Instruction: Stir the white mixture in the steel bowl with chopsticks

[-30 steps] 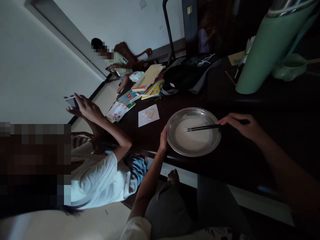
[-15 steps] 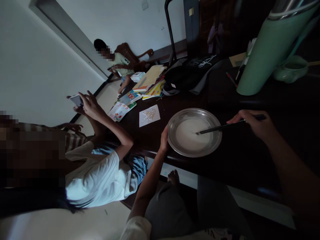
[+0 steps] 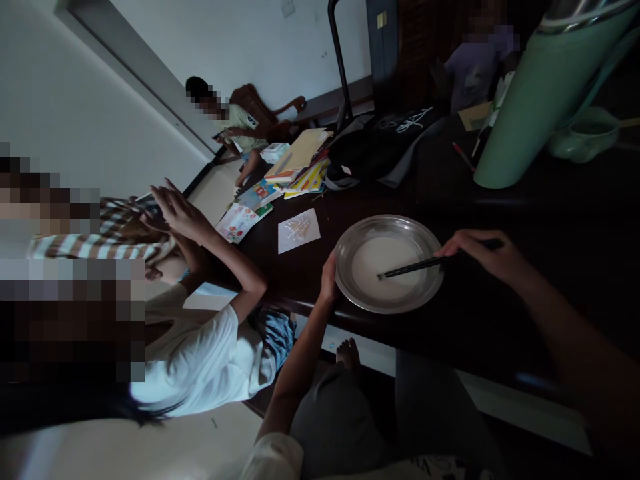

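On the near edge of the dark table (image 3: 500, 320), a steel pan (image 3: 391, 308) of white liquid (image 3: 373, 257) is gripped, and black chopsticks (image 3: 411, 268) are dipped into it.
The pan's left rim is clasped by the left hand (image 3: 327, 277), fingers curled around the edge. The chopsticks are pinched at their right end by the right hand (image 3: 483, 252), fingers pressed together, with the tips laid in the liquid near the pan's middle. A white paper sheet (image 3: 299, 231) is seen just left of the pan, a pile of books (image 3: 300, 167) farther off, and a green flask (image 3: 535, 100) with a green bowl (image 3: 583, 137) at the far right. At the left, another person's hand (image 3: 175, 210) is raised.
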Available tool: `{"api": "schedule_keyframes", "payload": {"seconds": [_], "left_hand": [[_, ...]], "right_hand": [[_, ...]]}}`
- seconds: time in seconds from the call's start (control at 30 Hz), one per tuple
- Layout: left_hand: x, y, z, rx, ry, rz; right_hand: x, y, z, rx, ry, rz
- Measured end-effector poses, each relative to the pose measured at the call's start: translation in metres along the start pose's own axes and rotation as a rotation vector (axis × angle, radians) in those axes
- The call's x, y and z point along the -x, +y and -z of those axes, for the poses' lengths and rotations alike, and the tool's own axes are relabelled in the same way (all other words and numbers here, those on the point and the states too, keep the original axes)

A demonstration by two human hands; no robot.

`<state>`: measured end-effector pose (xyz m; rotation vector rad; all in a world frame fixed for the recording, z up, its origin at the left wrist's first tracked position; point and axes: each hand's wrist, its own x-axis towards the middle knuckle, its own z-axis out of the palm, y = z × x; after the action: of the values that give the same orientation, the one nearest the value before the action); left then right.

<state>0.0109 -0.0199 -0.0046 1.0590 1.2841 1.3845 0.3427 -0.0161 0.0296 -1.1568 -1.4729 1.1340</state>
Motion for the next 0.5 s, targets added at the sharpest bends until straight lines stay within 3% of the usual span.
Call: {"api": "schedule_keyframes", "payload": {"seconds": [0.1,0.2,0.27,0.43,0.5], "left_hand": [[-0.0002,-0.001,0.0016,-0.017,-0.008,-0.01],[-0.0003,-0.0012,0.002,0.002,-0.016,-0.004],[0.0,-0.0011,0.0016,0.021,-0.004,0.002],[0.0006,-0.0002,0.0,0.033,0.015,0.026],[0.0007,0.0014,-0.0007,0.028,0.04,0.064]], "right_hand": [[0.0002,-0.0003,-0.003,0.02,-0.045,0.013],[-0.0009,-0.0017,0.0033,0.013,0.095,0.001],[-0.0005,-0.0015,0.0057,-0.003,0.115,0.003],[0.0021,0.0017,-0.0029,0.01,-0.088,0.015],[0.0011,0.0015,-0.002,0.025,-0.041,0.017]]}}
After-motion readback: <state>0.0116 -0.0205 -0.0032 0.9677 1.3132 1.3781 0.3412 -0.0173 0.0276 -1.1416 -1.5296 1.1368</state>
